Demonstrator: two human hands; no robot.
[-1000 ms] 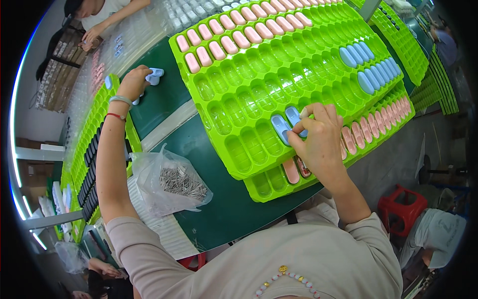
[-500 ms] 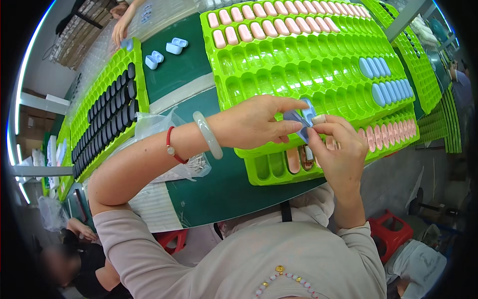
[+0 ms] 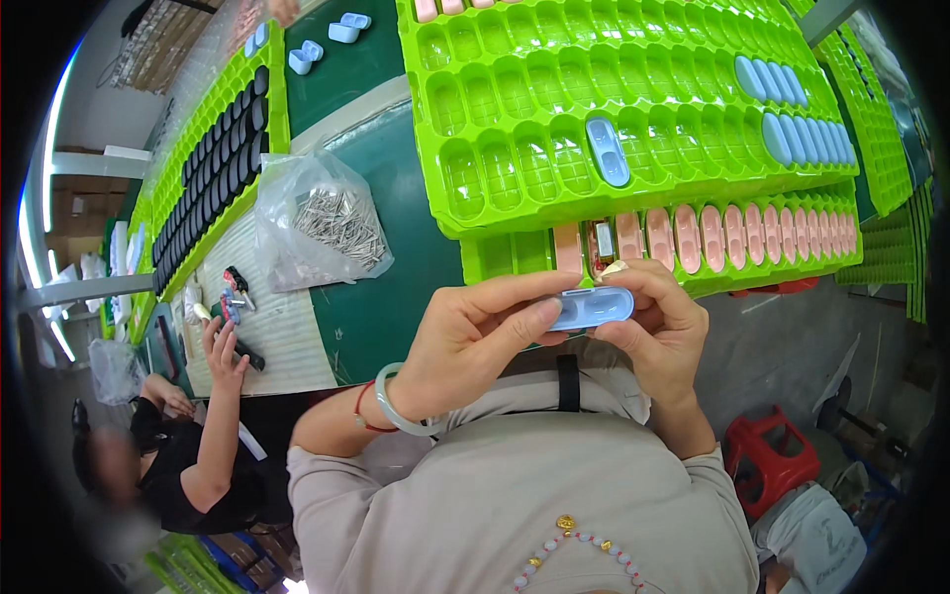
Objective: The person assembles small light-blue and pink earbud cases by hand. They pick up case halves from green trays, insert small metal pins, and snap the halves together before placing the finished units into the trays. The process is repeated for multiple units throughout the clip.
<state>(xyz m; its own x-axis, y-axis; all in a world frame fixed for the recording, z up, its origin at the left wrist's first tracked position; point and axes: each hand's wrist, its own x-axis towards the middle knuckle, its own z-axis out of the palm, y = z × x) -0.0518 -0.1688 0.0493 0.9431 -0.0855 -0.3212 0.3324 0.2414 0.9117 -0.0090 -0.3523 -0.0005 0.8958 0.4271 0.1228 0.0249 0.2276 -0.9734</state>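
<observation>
A light blue, oblong earbud-case shell lies between my two hands in front of the trays, its hollowed side showing. My left hand pinches its left end between thumb and fingers. At the other end, my right hand grips it, with a pale cover on one fingertip. Just beyond, a similar blue shell rests in a pocket of the green upper tray. Pink shells line the lower tray, and one pocket holds a part with metal and coppery pieces.
Blue shells fill pockets at the upper tray's right. To the left are a clear bag of metal pins and a tray of black shells. Two open blue cases stand far left. A co-worker's hand is over the table's left end.
Both hands have come back from the upper tray toward my body with a blue shell. Another blue shell now sits in a tray pocket. The view has shifted, uncovering the pin bag.
</observation>
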